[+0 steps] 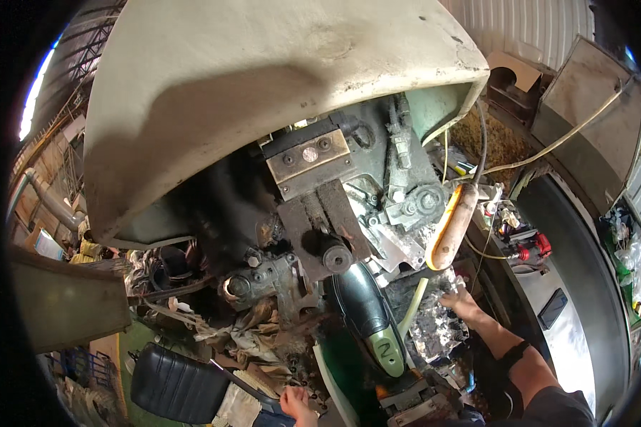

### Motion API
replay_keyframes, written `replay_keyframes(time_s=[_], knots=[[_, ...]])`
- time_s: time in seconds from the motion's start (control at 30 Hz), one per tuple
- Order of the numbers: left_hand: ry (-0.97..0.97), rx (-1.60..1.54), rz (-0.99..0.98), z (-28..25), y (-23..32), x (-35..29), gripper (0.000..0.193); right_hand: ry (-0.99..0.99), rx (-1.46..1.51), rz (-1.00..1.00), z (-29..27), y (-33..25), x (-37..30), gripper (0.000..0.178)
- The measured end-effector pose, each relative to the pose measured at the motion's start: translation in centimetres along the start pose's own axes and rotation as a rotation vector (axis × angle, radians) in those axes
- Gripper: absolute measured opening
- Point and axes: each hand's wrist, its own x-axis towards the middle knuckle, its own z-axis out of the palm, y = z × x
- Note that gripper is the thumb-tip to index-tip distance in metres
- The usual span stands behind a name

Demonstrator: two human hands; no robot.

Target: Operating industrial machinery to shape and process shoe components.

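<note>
- The black shoe upper [354, 297] sits on a green last [387, 354] at the middle of the machine, below a dark round-ended cylinder [336, 259] that overlaps its toe end from above.
- Its long axis slants: toe up and to the left beneath the cylinder, heel down and to the right, toward the person.
- From the right hand [464, 304], the shoe lies to the left; from the left hand [298, 404], it lies up and to the right. Neither hand appears to touch it. The right one looks slightly nearer in the picture, though depth is hard to judge.
- A pale yellow-green tube [414, 307] stands between the shoe and the right hand.
- The right hand reaches forward, fingertips at a white-spattered machine part [434, 329]. I cannot tell how wide the fingers are, or whether they grip or merely touch something there.
- The left hand is low, near the bottom edge, fingers curled in, beside the black padded chair [178, 384] and a beige cloth [236, 411]. Whether it holds anything cannot be told.
- Above the right hand hangs a worn orange-and-cream pendant handle [451, 229], apart from the fingers.
</note>
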Motion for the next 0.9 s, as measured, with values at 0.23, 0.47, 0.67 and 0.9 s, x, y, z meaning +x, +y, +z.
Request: replay_keyframes(time_s=[0.23,0.47,0.67,0.9], knots=[[-0.172,0.551,-0.146,-8.2,-8.4,-0.3,0.016,0.358,0.171,-0.007,-2.9,-0.1,-0.5,0.103],[-0.139,0.573,-0.348,-4.8,-11.1,-1.1,0.014,0.348,0.156,0.014,-1.2,-1.9,-2.7,0.101],[-0.059,0.437,0.460,-3.9,-2.4,-1.4,0.017,0.110,0.009,-0.086,1.7,-5.4,-5.3,0.074],[-0.837,-0.098,0.014,17.7,8.6,-17.4,0.048,-0.107,0.333,-0.231,17.6,-10.0,-7.7,0.041]])
